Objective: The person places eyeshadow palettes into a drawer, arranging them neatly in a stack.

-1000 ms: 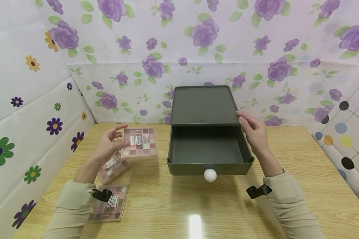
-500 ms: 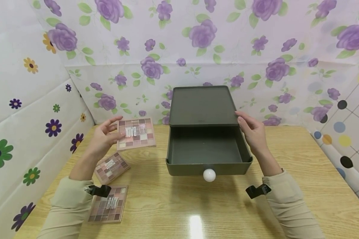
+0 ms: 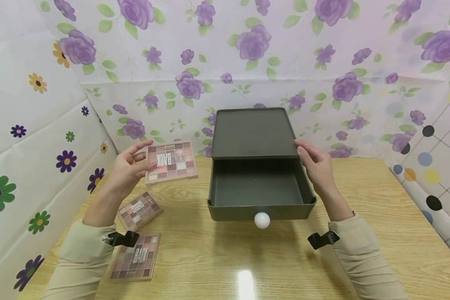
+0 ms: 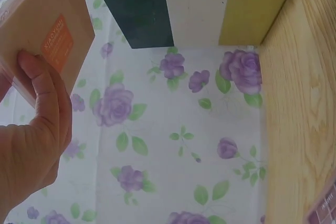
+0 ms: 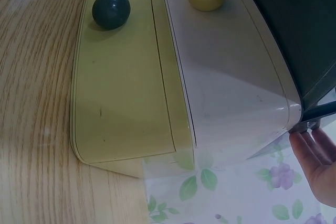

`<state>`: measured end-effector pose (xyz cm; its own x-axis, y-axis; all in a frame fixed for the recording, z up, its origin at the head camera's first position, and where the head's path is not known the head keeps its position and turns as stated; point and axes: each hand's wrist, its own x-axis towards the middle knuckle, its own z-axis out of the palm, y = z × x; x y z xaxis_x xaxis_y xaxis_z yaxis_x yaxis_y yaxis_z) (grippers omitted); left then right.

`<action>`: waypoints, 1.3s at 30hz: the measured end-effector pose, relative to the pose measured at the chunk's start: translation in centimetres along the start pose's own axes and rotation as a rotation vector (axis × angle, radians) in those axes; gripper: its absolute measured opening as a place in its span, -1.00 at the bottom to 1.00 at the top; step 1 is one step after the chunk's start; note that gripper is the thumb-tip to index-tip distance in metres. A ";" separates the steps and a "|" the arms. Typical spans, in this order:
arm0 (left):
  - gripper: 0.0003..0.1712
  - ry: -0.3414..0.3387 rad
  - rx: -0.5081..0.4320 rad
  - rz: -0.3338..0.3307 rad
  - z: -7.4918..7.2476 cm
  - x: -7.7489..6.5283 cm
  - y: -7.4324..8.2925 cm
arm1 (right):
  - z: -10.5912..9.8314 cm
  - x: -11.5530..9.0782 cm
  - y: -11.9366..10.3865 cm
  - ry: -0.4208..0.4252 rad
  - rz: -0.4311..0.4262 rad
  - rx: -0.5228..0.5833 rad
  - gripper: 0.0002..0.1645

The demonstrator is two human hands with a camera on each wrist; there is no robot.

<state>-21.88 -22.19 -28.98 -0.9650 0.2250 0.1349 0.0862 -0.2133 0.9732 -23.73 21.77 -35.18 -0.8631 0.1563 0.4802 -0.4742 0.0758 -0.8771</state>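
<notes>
My left hand (image 3: pixel 125 173) pinches an eyeshadow palette (image 3: pixel 176 160), thumb on its front, raised over the back left of the table. In the left wrist view, fingers press its pinkish-tan back, which bears an orange label (image 4: pixel 56 43). A small drawer cabinet (image 3: pixel 253 133) has its dark grey-green top drawer (image 3: pixel 255 189) pulled out, with nothing inside and a white round knob (image 3: pixel 262 220). The fingers of my right hand (image 3: pixel 318 168) rest against the cabinet's right side. In the right wrist view, a white drawer (image 5: pixel 231 61) and a yellow drawer (image 5: pixel 121 93) are closed.
Two more palettes lie on the wooden table (image 3: pixel 195 258) at the left: a smaller one (image 3: pixel 140 210) at an angle and a larger one (image 3: pixel 136 258) nearer the front. Flowered cloth (image 3: pixel 153 46) hangs close behind the cabinet.
My left hand has lifted the palette and tilted it slightly, moving up and a little left, away from the smaller palette below. The right hand and the drawer stay put.
</notes>
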 end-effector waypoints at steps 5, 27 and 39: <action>-0.47 -0.029 -0.029 -0.007 0.9 0.0 0.3 | -0.1 -0.1 0.1 -0.011 0.017 -0.007 -0.66; -0.51 -0.110 0.002 -0.060 5.2 0.0 0.0 | -0.4 0.0 0.6 -0.029 0.020 -0.013 -0.63; -0.35 -0.152 -0.004 -0.106 7.7 0.0 -0.4 | -0.2 -0.1 0.2 -0.021 0.046 -0.010 -0.61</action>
<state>-20.01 -14.80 -27.95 -0.9198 0.3879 0.0588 -0.0149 -0.1843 0.9828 -23.72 21.98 -35.38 -0.8873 0.1395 0.4396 -0.4326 0.0787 -0.8981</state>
